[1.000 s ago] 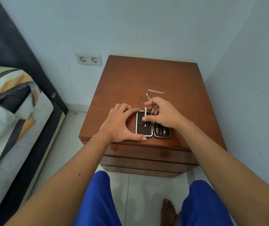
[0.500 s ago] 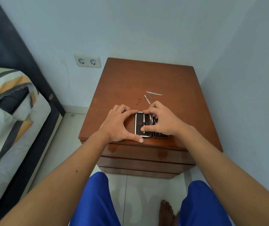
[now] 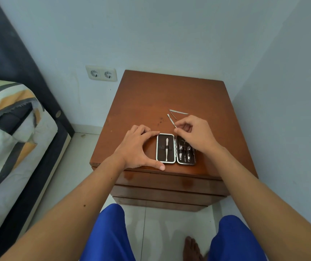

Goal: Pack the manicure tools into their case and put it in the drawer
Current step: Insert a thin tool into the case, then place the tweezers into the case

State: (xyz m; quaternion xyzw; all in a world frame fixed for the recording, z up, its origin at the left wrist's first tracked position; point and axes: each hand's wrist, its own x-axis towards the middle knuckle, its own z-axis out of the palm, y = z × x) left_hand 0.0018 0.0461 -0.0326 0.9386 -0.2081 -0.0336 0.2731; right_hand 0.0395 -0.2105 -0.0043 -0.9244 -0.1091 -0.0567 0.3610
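Open manicure case (image 3: 175,149) lies flat near the front edge of the brown wooden table (image 3: 143,102), both halves facing up. Left half holds one slim metal tool (image 3: 166,149) strapped upright down the middle. Right half holds several metal tools, partly hidden under the right wrist, so the count is unclear.

Left hand (image 3: 138,147) braces the case from 9 o'clock: index fingertip touches the top-left corner, thumb tip rests by the bottom-left corner, fingers spread in a C shape, gripping nothing.

Right hand (image 3: 195,133) sits at 1 o'clock of the case, thumb and index finger pinched on the near end of a thin metal pusher (image 3: 171,120), which angles toward 11 o'clock along the table top. Whether it is lifted or still lying on the wood cannot be told.

Two more loose tools lie at 12 o'clock, past the right hand: a flat nail file (image 3: 179,111) lying roughly sideways, and a thin pick (image 3: 172,114) crossing its left end.

Drawer fronts (image 3: 169,182) below the table top are shut. Bed (image 3: 9,129) at 9 o'clock, wall socket (image 3: 101,74) at 11 o'clock, blue shorts (image 3: 109,234) and a bare foot (image 3: 191,248) at 6 o'clock.
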